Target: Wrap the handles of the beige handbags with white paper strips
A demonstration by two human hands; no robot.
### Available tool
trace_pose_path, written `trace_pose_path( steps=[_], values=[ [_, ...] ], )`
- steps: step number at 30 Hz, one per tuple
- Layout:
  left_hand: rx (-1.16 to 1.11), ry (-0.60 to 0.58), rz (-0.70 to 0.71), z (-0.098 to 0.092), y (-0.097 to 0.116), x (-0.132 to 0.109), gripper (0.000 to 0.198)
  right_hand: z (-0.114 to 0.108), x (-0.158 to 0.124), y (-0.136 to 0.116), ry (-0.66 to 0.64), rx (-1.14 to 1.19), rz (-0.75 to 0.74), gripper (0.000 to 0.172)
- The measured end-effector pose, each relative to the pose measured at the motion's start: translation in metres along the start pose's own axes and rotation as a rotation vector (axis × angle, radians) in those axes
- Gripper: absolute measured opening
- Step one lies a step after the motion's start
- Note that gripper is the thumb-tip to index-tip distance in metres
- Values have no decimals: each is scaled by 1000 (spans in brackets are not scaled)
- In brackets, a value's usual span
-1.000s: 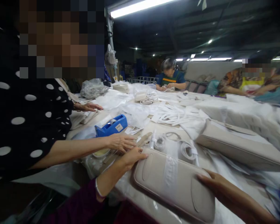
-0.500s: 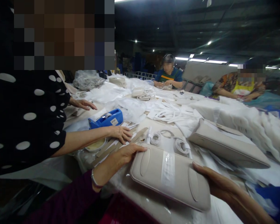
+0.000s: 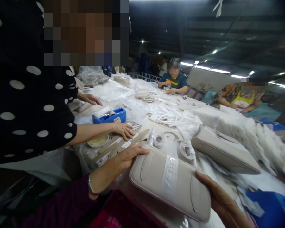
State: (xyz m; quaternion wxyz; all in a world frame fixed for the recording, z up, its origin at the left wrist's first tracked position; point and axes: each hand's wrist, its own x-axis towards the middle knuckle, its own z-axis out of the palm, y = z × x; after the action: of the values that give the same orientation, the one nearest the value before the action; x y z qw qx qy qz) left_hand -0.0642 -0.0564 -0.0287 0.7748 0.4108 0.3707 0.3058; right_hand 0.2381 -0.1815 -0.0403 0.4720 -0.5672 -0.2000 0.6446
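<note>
A beige handbag lies tilted between my two hands, with a strip of clear film across its middle. My left hand is closed on the bag's upper left edge, the thumb on top. On the right side, my right hand grips the edge with its thumb on the face; its other fingers are hidden under the bag. Wrapped straps lie just behind the bag. To the right rests another beige handbag on its side.
At the left a person in a polka-dot top leans over the table, one hand on card strips near a blue tape dispenser. White straps, plastic sheets and a stack of white padding cover the table. Two more people sit beyond.
The handbag in my hands has shifted slightly left and downward in view. The other person's forearm and top appear farther right. The far seated person has raised one hand.
</note>
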Motion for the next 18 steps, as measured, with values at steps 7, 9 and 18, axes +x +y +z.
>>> trace_pose_path(
  steps=[7, 9, 18],
  values=[
    [253, -87, 214, 33, 27, -37, 45, -46, -20, 21, 242, -15, -48, 94],
    [235, -114, 309, 42, 34, -46, 42, -55, -26, 29, 279, -50, -29, 101],
    [123, -296, 375, 73, 47, -82, 33, -67, -55, 34, 297, -295, -43, 128]
  ],
)
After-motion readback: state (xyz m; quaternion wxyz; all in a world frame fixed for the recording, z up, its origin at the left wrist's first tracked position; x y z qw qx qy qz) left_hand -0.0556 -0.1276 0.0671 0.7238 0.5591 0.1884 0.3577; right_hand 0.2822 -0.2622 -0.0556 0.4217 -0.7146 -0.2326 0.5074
